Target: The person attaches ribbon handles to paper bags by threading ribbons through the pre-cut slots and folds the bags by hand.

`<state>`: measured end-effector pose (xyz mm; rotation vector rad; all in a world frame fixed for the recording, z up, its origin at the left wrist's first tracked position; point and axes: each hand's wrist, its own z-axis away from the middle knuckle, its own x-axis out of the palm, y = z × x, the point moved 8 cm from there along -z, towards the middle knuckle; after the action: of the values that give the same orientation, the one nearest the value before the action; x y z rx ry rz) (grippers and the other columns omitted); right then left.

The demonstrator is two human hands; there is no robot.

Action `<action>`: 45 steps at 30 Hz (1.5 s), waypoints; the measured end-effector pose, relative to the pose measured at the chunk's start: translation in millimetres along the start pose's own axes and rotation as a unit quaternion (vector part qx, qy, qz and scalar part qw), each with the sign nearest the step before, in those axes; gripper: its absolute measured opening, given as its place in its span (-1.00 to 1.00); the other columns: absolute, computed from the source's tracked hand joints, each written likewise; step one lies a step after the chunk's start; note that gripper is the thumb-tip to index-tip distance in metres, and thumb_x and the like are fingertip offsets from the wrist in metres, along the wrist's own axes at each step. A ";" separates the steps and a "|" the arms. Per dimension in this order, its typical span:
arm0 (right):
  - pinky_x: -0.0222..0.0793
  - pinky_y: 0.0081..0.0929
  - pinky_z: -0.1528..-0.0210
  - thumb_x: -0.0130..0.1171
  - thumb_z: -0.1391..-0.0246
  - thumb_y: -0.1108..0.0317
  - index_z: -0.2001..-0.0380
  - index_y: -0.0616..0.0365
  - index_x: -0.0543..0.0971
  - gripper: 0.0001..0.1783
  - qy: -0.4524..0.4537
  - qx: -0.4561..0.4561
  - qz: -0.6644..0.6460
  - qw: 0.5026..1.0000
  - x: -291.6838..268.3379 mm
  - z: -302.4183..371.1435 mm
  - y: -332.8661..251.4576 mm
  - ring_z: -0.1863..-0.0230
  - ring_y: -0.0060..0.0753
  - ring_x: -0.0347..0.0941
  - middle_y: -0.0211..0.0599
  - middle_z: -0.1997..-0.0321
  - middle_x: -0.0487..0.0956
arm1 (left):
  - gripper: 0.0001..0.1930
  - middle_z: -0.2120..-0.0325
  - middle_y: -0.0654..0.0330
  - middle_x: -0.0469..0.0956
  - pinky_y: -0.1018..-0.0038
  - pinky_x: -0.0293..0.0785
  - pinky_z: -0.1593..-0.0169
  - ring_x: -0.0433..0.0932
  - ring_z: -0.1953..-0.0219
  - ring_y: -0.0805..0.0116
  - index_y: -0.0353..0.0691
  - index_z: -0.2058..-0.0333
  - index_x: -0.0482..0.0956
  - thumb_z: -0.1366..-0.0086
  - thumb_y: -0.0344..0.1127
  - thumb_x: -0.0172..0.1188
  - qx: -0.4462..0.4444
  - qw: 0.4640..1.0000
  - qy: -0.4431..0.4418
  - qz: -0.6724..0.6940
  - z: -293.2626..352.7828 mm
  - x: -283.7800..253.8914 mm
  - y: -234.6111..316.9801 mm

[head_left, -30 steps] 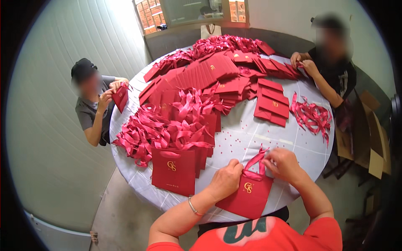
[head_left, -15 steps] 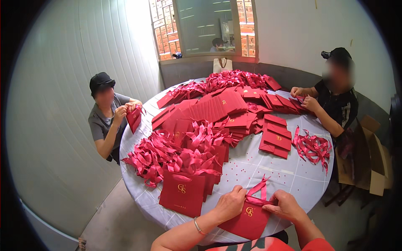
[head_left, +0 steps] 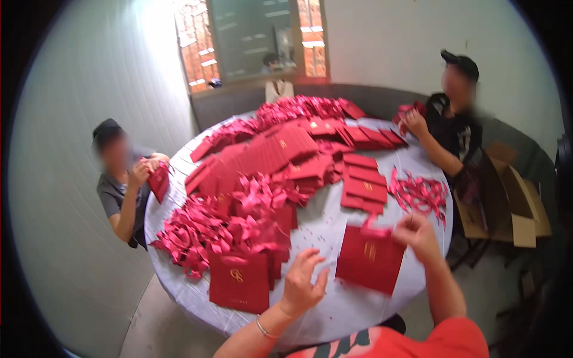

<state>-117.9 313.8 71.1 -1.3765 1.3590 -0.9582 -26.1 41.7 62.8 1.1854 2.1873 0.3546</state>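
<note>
A red paper gift bag (head_left: 365,262) with a gold emblem hangs tilted over the near side of the table, slightly blurred. My right hand (head_left: 419,240) is closed on its top right corner, next to the pink ribbon handle (head_left: 377,227). To the left of that bag, my left hand (head_left: 303,285) is in the air with fingers apart, holding nothing. Left of this hand, another red gift bag (head_left: 237,286) lies at the front of a row, beside a heap of pink ribbon loops (head_left: 203,230).
The round table (head_left: 325,310) has a white checked cloth. Stacked red bags (head_left: 262,158) spread across its middle. Loose ribbons (head_left: 418,194) lie at the right. A person (head_left: 122,197) at the left and another (head_left: 456,128) at the right handle bags. An open cardboard box (head_left: 507,203) stands at the right.
My left hand has come away from the bag. The right hand has lifted the bag forward and to the right. The whole view has shifted.
</note>
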 end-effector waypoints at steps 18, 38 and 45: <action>0.48 -0.26 0.32 0.33 -0.01 0.19 0.34 0.17 0.60 -0.72 -0.152 -0.183 0.257 0.937 129.7 34.6 -10.7 0.35 -0.04 0.57 -0.13 0.36 0.60 | -0.56 -0.02 0.14 0.49 0.49 0.51 0.01 0.54 0.01 0.38 -0.30 -0.18 0.28 -0.33 -0.47 0.07 -0.483 0.714 -0.161 0.481 59.7 50.1 -63.4; 0.45 -0.46 0.21 0.50 0.11 0.11 -0.10 0.26 0.43 -0.23 -0.308 0.026 0.240 0.920 111.4 4.0 60.0 0.33 -0.40 0.52 -0.23 0.37 0.58 | -0.78 0.39 0.34 0.64 0.66 0.46 0.27 0.52 0.36 0.65 -0.38 0.22 0.67 -0.36 -0.37 0.10 -0.440 0.827 -0.208 0.280 52.6 52.4 -83.9; 0.42 -0.53 0.31 0.50 0.08 0.23 -0.03 0.18 0.51 -0.39 -0.368 0.120 0.156 0.909 109.0 20.0 75.9 0.36 -0.58 0.47 -0.37 0.40 0.56 | -0.62 0.36 0.12 0.65 0.53 0.58 0.36 0.65 0.38 0.41 -0.32 0.21 0.58 -0.50 -0.09 -0.05 -0.488 0.784 -0.059 0.379 39.3 42.3 -89.3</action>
<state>-109.5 212.0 -16.2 -1.1131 0.8083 -0.3083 -77.4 24.3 -28.7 1.2860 0.9736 1.4774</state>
